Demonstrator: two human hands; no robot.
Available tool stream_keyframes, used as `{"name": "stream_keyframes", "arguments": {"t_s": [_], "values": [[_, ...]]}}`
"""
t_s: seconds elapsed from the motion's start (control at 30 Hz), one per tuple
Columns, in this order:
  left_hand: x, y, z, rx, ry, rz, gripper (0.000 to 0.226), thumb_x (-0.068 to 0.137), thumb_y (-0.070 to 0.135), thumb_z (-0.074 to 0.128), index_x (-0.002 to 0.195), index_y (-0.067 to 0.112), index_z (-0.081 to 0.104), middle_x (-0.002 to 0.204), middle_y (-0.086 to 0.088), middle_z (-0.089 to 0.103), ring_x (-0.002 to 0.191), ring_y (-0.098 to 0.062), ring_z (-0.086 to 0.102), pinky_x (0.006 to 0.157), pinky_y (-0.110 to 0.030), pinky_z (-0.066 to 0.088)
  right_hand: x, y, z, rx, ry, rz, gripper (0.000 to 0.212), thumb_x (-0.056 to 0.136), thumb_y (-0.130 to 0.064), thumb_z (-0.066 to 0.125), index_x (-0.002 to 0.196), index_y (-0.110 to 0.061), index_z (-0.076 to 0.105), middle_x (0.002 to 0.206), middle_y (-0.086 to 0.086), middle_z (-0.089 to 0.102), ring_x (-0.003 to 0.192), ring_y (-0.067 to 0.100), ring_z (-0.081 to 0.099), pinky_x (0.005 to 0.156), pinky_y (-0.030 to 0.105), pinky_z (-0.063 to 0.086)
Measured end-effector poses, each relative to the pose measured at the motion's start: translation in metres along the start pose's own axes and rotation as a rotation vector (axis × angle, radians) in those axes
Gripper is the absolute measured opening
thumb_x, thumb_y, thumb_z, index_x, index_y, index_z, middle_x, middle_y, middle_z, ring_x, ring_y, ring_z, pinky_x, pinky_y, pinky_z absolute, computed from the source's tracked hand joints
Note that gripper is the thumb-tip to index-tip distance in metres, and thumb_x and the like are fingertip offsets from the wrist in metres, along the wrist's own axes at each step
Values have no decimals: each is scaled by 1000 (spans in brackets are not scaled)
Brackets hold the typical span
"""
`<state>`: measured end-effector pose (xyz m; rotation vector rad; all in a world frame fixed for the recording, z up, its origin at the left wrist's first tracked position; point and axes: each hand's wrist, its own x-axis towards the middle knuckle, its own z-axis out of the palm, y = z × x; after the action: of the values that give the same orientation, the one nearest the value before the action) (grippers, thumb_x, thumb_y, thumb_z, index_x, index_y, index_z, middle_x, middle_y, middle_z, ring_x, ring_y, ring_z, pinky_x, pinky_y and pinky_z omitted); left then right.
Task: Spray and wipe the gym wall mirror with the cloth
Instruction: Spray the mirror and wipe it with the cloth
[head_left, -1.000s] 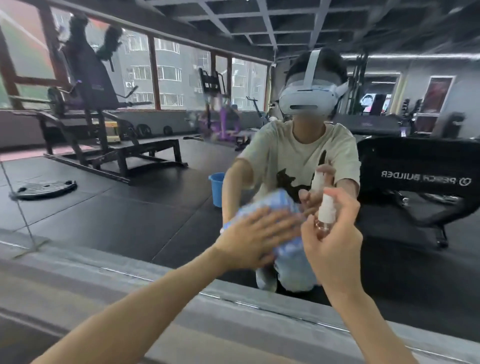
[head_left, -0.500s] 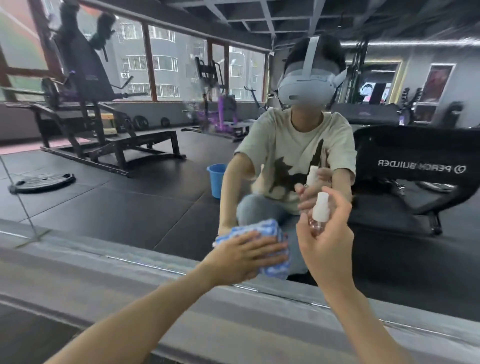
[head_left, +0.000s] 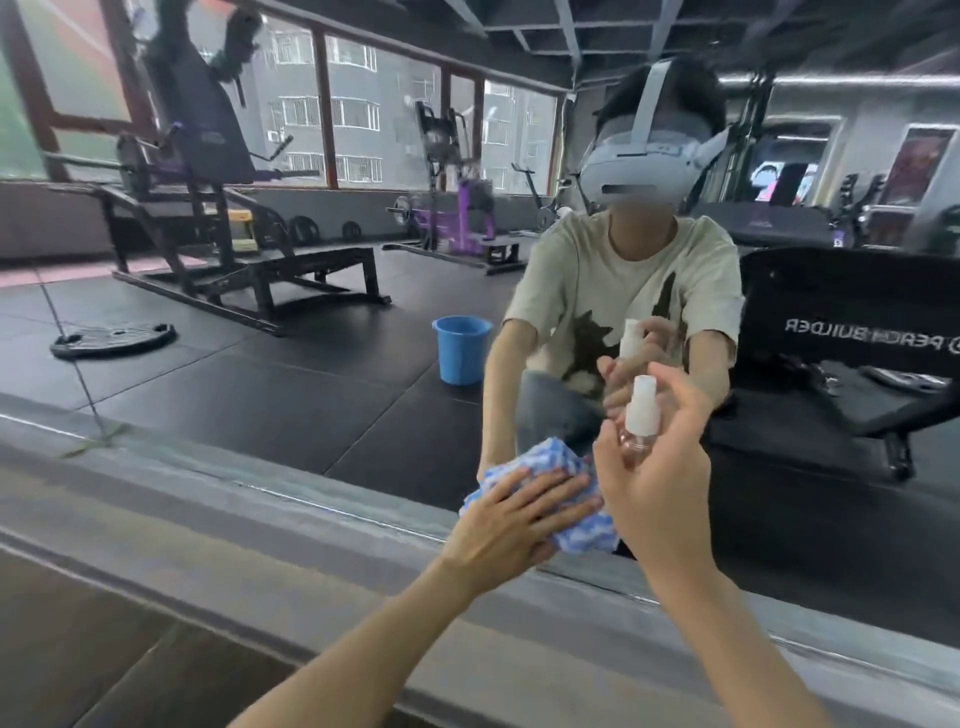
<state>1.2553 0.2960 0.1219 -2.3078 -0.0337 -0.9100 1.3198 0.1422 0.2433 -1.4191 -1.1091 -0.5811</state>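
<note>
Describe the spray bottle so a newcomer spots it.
Start at the wall mirror, then drop to the right hand near its bottom edge. The spray bottle stands upright in that hand, just right of the blue-and-white cloth. It is small and clear with a white pump top, lower than its reflection.

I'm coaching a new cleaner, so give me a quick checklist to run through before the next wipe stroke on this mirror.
1. Is the cloth flat on the mirror: ok, the left hand presses it with straight fingers, near the lower edge.
2. Is the spray bottle secure: ok, the right hand grips it upright.
3. Nozzle aimed at the glass: cannot tell.
4. Glass wet with spray: cannot tell, no droplets show.
5. Path to the right: not ok, the right hand crowds the cloth's right side.
6. Path upward and to the left: ok, nothing in front of the glass there.
</note>
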Motion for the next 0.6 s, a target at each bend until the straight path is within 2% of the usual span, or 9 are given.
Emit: {"name": "stream_keyframes", "arguments": {"t_s": [0.07,0.1,0.2,0.27,0.37,0.43,0.5,0.53,0.6], "values": [[-5,-15,2,49,62,-77,81,87,45,38,155,24,-2,153,1,22,138,-17,27,119,-38,5,0,3,-2,-8,-11,21,53,87,2,63,131,-12,37,102,8,63,74,12,61,66,19,53],[-11,-22,2,42,85,-175,83,88,46,39,154,21,-4,156,-3,18,142,-21,22,119,-39,5,-1,3,-2,12,-9,45,52,87,3,62,130,-9,37,102,10,63,75,12,61,67,17,52],[-36,-40,11,-73,99,-627,76,98,55,29,154,15,-4,159,-16,8,148,-29,4,119,-41,8,-2,1,6,56,4,72,54,86,4,61,131,-12,36,111,13,64,84,13,63,73,18,52],[-43,-32,10,-275,61,-930,81,98,61,23,153,14,-11,158,-23,5,148,-31,-2,121,-38,2,-3,-3,15,68,-25,61,55,86,4,62,132,-11,35,115,15,63,89,17,63,77,19,52],[-24,-17,-9,-692,90,-1287,85,98,54,37,148,16,-20,155,-11,-20,146,-23,-19,119,-29,-10,-2,-13,31,74,-32,40,55,85,5,64,133,0,38,114,18,60,91,22,61,78,11,46],[2,-29,-27,-966,140,-1644,82,101,41,41,148,13,-21,155,-8,-29,146,-23,-22,118,-33,-10,-4,-23,36,94,-80,32,56,85,2,65,134,-3,38,108,15,60,83,21,62,72,9,46],[27,-57,-46,-1016,125,-1931,75,104,40,30,149,5,-18,156,-15,-27,146,-26,-21,116,-36,-10,-2,-29,35,120,-116,21,58,86,0,65,134,-12,35,100,9,60,74,12,58,65,5,44],[40,-73,-58,-971,137,-1969,74,104,41,27,149,2,-16,157,-17,-25,147,-27,-19,116,-35,-10,2,-31,33,128,-121,15,59,86,0,65,133,-15,34,97,7,59,69,9,56,63,5,43],[71,-102,-83,-875,238,-1801,72,104,40,29,150,3,-12,158,-16,-22,147,-26,-18,115,-34,-13,15,-35,24,131,-89,7,57,85,1,65,133,-10,36,95,8,58,66,6,55,61,4,41]]}}
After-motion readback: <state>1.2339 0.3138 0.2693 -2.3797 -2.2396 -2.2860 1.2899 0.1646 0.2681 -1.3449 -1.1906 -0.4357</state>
